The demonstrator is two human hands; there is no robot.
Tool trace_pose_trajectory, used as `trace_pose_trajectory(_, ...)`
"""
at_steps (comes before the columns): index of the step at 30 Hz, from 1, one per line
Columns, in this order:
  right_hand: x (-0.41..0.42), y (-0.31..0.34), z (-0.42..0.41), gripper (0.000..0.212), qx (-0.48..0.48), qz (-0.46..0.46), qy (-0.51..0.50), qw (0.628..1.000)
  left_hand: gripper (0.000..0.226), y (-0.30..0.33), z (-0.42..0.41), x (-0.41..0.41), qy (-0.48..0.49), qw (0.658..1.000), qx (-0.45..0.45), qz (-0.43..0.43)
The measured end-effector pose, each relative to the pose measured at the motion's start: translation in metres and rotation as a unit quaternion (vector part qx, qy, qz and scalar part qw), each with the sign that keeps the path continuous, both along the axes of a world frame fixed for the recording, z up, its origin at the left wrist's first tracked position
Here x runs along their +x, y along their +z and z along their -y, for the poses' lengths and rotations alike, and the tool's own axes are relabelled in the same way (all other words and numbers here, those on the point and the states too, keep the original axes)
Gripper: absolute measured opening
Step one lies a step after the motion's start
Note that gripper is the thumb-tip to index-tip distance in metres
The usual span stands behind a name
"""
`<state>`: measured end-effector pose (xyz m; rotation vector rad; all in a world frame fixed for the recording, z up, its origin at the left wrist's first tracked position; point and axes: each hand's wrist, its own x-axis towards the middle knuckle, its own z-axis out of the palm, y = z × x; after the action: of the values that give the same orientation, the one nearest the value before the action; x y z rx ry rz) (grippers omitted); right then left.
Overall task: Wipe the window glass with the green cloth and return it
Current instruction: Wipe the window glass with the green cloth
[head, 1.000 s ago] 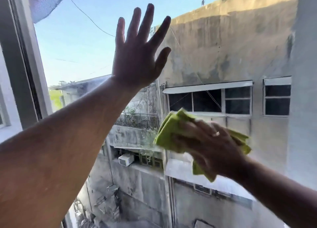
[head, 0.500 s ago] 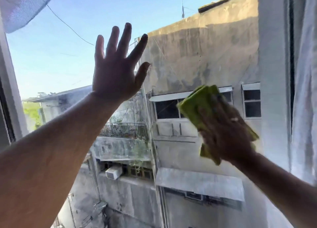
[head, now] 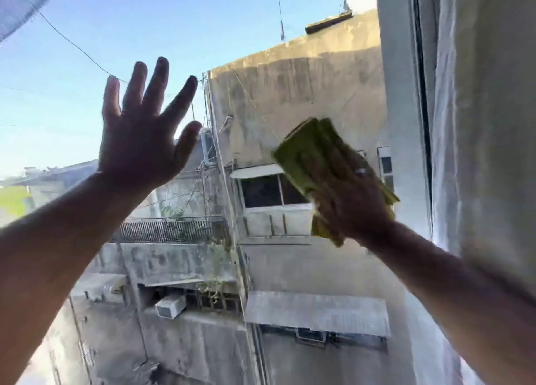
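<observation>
Soft, light folded cloth (head: pixel 301 158) lies pinned flat under right hand (head: pixel 352 194) against glass (head: pixel 87 51); left hand (head: pixel 142 141) spread, empty.

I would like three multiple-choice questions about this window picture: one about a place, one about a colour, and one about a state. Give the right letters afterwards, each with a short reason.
1. Where is the cloth compared with the left hand?
A. to its right and lower
B. directly above it
C. far to its left

2. What colour is the cloth?
A. red
B. green
C. white

3. How is the left hand?
A. closed in a fist
B. holding a bottle
C. open, with the fingers spread

Answers:
1 A, because the cloth sits under the right hand in the right half of the window glass, below the level of the left hand's fingers.
2 B, because the folded fabric sticking out past the right hand is yellowish green.
3 C, because all five fingers stand apart against the sky and nothing is in the palm.
</observation>
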<state>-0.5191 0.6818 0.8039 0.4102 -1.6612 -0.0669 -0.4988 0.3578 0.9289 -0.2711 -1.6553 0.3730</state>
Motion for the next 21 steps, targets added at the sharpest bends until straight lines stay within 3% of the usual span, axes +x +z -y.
trace_pose_trajectory(3, 0.003, 0.013, -0.022, 0.059, -0.176, 0.004, -0.017, 0.984, 0.061, 0.0, 0.0, 0.002, 0.007, 1.0, -0.005, 0.008)
trace_pose_trajectory(5, 0.001, -0.005, 0.015, 0.057, -0.221, 0.004, -0.023, 0.975, 0.061, 0.0, 0.001, 0.003, 0.005, 1.0, -0.002, 0.021)
trace_pose_trajectory(6, 0.003, -0.021, 0.039, 0.056, -0.187, 0.003, -0.012, 0.982, 0.061, 0.001, 0.001, 0.004, 0.001, 1.0, 0.0, 0.032)
trace_pose_trajectory(8, 0.008, -0.066, 0.081, 0.054, 0.024, 0.012, 0.032, 0.999, 0.062, 0.001, 0.0, 0.01, -0.018, 0.998, 0.005, 0.058)
trace_pose_trajectory(10, 0.014, -0.1, 0.1, 0.054, 0.226, 0.022, 0.048, 0.973, 0.06, -0.011, -0.001, 0.018, -0.074, 0.993, 0.02, 0.091)
trace_pose_trajectory(11, 0.015, -0.107, 0.101, 0.055, 0.27, 0.029, 0.051, 0.961, 0.058, -0.028, -0.001, 0.023, -0.109, 0.987, 0.033, 0.11)
trace_pose_trajectory(14, 0.016, -0.106, 0.096, 0.068, 0.276, 0.087, 0.105, 0.951, 0.052, -0.115, 0.006, 0.042, -0.155, 0.974, 0.052, 0.157)
trace_pose_trajectory(17, 0.015, -0.102, 0.089, 0.064, 0.261, 0.104, 0.171, 0.944, 0.063, -0.193, 0.012, 0.055, -0.075, 0.98, 0.028, 0.182)
trace_pose_trajectory(21, 0.019, -0.108, 0.079, 0.067, 0.171, 0.095, 0.206, 0.959, 0.054, -0.216, -0.008, 0.06, -0.013, 0.976, 0.112, 0.189)
